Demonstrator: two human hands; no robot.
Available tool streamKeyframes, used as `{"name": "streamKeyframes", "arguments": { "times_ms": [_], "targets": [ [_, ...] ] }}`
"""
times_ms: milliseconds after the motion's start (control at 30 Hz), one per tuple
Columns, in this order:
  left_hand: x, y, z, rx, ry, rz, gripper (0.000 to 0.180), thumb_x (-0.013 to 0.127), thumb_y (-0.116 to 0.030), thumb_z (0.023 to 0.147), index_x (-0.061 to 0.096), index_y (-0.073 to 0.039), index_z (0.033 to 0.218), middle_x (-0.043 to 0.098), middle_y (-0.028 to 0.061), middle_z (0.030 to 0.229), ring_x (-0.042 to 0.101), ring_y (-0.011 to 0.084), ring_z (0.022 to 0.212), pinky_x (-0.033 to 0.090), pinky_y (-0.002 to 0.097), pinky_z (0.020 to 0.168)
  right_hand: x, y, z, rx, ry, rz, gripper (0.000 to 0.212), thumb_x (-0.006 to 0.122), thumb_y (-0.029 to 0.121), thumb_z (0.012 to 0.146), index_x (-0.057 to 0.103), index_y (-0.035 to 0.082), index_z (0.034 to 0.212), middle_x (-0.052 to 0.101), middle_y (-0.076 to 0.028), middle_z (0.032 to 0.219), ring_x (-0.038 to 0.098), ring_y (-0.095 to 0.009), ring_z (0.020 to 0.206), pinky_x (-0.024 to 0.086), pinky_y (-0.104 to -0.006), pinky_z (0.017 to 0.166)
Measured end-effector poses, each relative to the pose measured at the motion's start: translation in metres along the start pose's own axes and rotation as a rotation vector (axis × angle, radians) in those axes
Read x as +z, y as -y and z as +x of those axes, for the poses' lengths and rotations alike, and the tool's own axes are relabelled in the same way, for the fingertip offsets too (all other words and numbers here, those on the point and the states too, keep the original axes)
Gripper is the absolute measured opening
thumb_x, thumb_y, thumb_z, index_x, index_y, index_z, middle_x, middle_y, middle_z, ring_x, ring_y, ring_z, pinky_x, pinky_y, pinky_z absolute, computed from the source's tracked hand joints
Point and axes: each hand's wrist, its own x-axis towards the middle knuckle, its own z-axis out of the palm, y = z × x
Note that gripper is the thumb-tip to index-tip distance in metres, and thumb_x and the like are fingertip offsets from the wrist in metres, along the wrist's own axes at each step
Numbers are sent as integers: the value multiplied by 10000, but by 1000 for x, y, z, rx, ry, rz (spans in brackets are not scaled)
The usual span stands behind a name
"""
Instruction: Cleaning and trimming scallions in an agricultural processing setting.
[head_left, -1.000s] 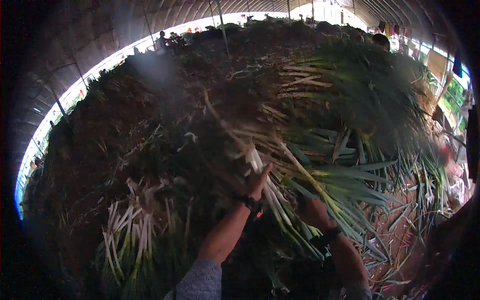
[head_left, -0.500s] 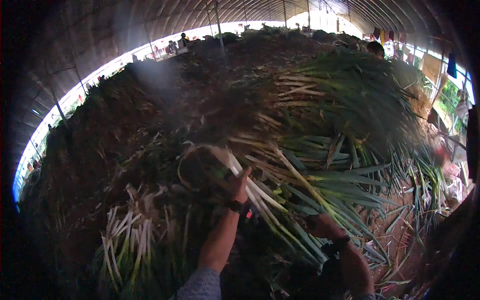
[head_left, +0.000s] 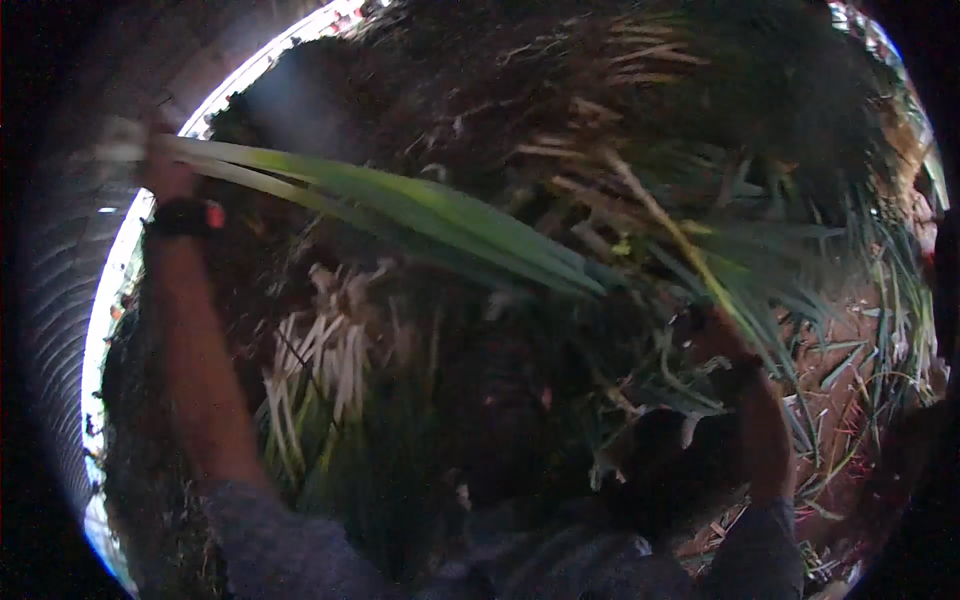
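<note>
My left hand, at the far left with the arm stretched out, is closed around the white stems of a few long green onions. Their green leaves trail right and down toward the middle. Lower right, my right hand is beside a single yellowish-green onion stalk on the pile. Shadow and blur hide its fingers, so I cannot tell whether it grips anything. A dark watch with a red spot is on my left wrist.
A bunch of green onions with pale root ends stands at the lower left. More onions are heaped at the far right. Loose leaves and scraps litter the brown ground on the right. A bright gap edges the curved shelter wall.
My left hand has swung far left and up, drawing the green onions off the pile. My right hand has stayed near the right-hand leaves. The view has tipped downward and turned.
</note>
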Motion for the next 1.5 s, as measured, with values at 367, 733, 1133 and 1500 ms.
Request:
{"name": "streamKeyframes", "arguments": {
  "times_ms": [367,733,1133,1500],
  "targets": [
    [-203,-34,10,-70,177,1025,281,583,-321,925,557,-66,1040,564,19,820,545,141,744,462,331,650,2,-45,11,93,-16,80,280,658,309,791,665,54,906,647,-162,754,644,-300,707,487,-418,654],
    [-68,107,-186,-697,775,600,249,589,-327,918,614,-80,916,577,2,749,542,116,677,444,312,586,-24,-76,-4,162,-198,-268,345,602,419,841,689,105,956,684,-150,876,658,-350,803,508,-466,669],
    [419,-60,-404,-635,1461,-289,330,675,-345,874,617,-44,996,650,50,940,648,162,795,545,316,652,-72,-116,-56,268,113,-458,322,601,332,821,684,23,853,655,-173,759,653,-335,726,509,-454,687],
    [529,-87,-537,-1242,1284,-362,664,660,-464,846,453,-77,1344,525,86,1235,641,230,865,567,357,597,-95,-105,-88,463,-47,-214,318,697,306,762,661,17,889,660,-182,802,650,-315,742,501,-419,659]
  ]
}}
